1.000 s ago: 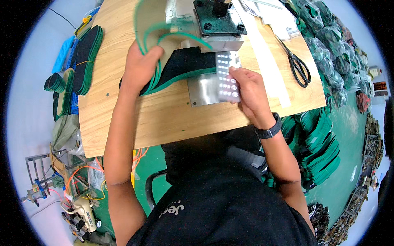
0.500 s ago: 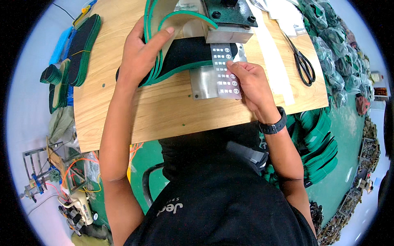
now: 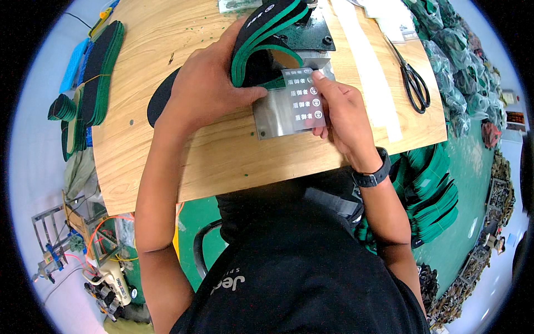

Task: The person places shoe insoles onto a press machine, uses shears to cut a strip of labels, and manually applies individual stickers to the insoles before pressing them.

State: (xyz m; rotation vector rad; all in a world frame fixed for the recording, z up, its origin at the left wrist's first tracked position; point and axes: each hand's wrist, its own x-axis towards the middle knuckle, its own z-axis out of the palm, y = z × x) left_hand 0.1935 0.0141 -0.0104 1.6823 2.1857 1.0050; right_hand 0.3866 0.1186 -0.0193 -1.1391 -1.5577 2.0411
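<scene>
My left hand (image 3: pixel 203 89) is closed around a bent stack of black-and-green insoles (image 3: pixel 243 53), its thumb reaching toward the metal plate. A white print shows on the black face of the outer insole. My right hand (image 3: pixel 346 114) pinches a clear sheet of white-printed labels (image 3: pixel 302 104) between thumb and fingers. That sheet lies over the bare metal plate (image 3: pixel 270 117), its far end close to the curled insoles. Just beyond stands the dark press head (image 3: pixel 308 33), partly covered by the stack. Under my left wrist, a rounded black insole end (image 3: pixel 161 102) rests on the table.
Black scissors (image 3: pixel 414 86) and a long white strip (image 3: pixel 370 72) lie right on the wooden table (image 3: pixel 222 167). Banded insoles (image 3: pixel 105 78) sit at the left edge. Bagged goods (image 3: pixel 453 61) are piled at right, and green insole stacks (image 3: pixel 425 195) sit below the table edge.
My left hand has turned and swung the insole stack rightward, so its printed black face shows. The insole under the label sheet has lifted and curled away. Fewer label rows are visible.
</scene>
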